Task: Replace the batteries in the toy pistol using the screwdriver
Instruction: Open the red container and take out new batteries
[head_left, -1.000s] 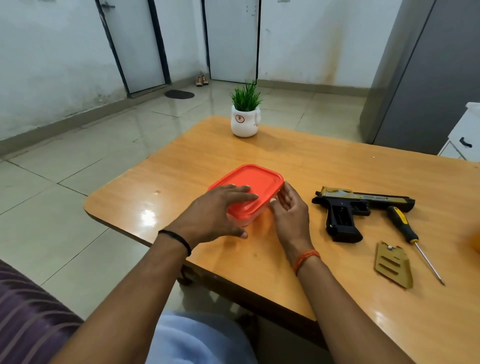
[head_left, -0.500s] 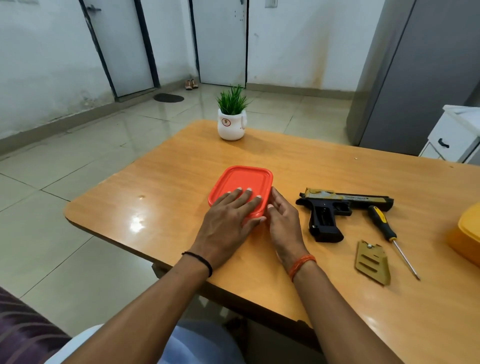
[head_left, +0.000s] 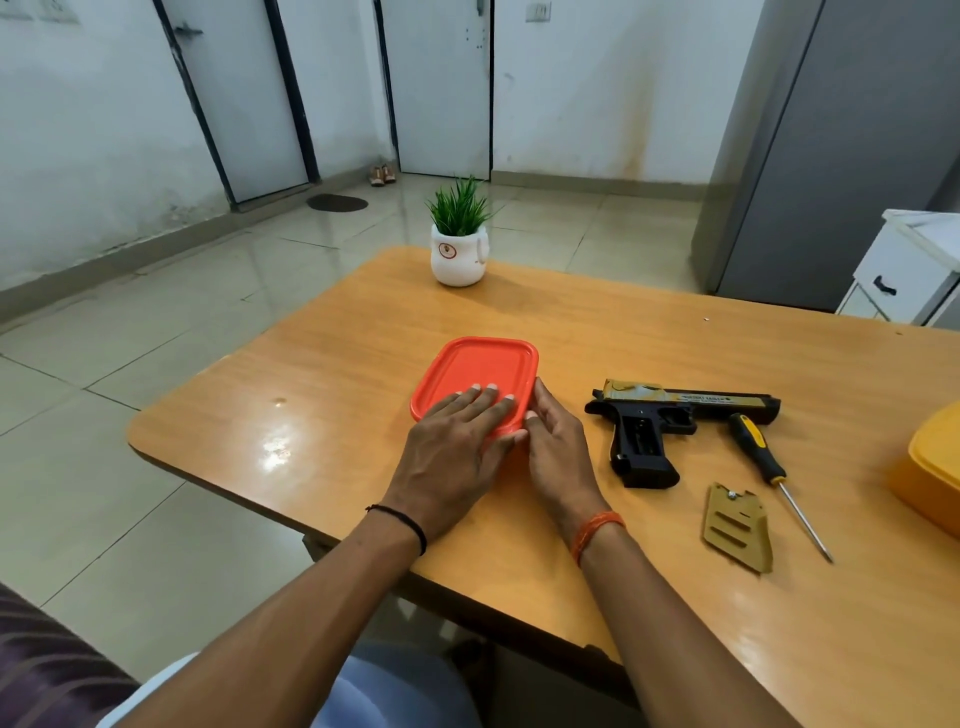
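Observation:
A black and gold toy pistol (head_left: 660, 421) lies on its side on the wooden table (head_left: 322, 395), its grip open. A yellow-and-black screwdriver (head_left: 769, 467) lies right of it, and the tan battery cover (head_left: 737, 527) lies in front of it. An orange-lidded box (head_left: 483, 371) stands left of the pistol. My left hand (head_left: 457, 457) presses flat on the lid with straight fingers. My right hand (head_left: 556, 452) rests against the box's right side, fingers straight along its edge.
A small white pot with a green plant (head_left: 460, 244) stands at the table's far edge. A yellow box (head_left: 930, 467) sits at the right edge of view. A white drawer unit (head_left: 904, 270) and a grey cabinet (head_left: 841, 145) stand beyond the table.
The box was tilted up a second ago and now lies flat on the table. My left hand has flattened onto the lid. My right hand stays at its right side.

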